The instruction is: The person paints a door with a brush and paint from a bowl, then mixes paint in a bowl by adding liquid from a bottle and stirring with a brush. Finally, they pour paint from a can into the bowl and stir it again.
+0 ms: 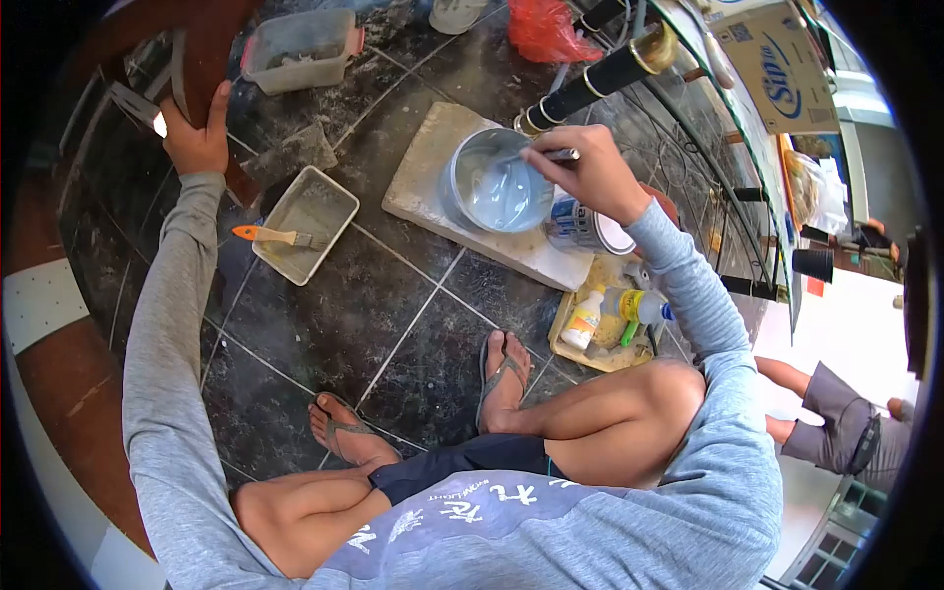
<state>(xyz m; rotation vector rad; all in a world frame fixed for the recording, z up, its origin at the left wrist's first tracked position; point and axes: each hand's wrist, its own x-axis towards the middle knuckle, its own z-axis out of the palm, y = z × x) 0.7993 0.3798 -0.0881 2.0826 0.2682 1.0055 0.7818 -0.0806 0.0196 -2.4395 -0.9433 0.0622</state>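
Note:
My right hand (585, 169) is closed round a thin dark-tipped handle, held over a clear round tub (500, 182) of pale bluish liquid. The tub stands on a worn board (423, 187), with a blue and white can (580, 224) beside it. At the upper left, my left hand (197, 138) grips the edge of a reddish-brown piece (208, 59), thumb up. A brush with an orange handle (265, 234) lies across a shallow white tray (329, 211) on the dark tiles. What the far end of the handle looks like is unclear.
A lidless plastic box (300, 49) and a red bag (546, 29) lie farther off. Near my right knee, a yellowish tray (580, 356) holds bottles. A metal rack (728, 187) and a carton (772, 69) stand right; another person (836, 418) is at far right.

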